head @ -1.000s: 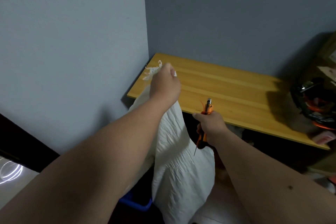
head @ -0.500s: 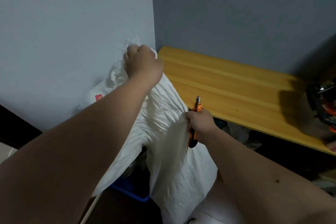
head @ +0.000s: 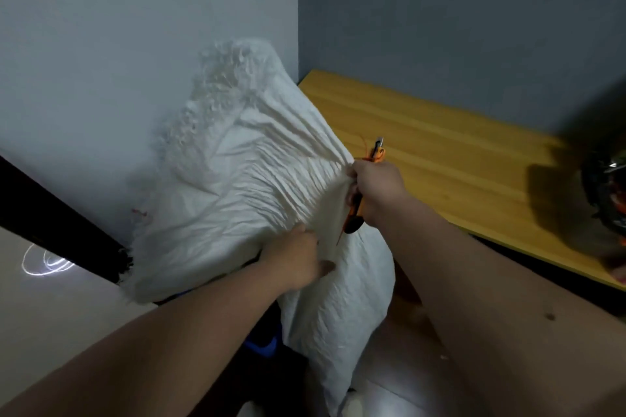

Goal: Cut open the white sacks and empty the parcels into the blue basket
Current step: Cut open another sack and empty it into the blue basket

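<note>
A person holds up a big white sack over a blue basket, of which only a small blue bit shows under the sack. The right hand grips a bunch of the sack's cloth and an orange box cutter in the same fist, so its fingers are curled tight around both. I think it pulls the cloth up that way so the sack hangs over the basket and anything inside can slide down. The left hand grasps the sack lower down, with its thumb pressed on the cloth; its fingers go behind a fold, so I cannot tell how tight they are. The sack looks floppy and thin. I see no parcels. The frayed end points up by the wall. A yellow wooden table stands behind.
</note>
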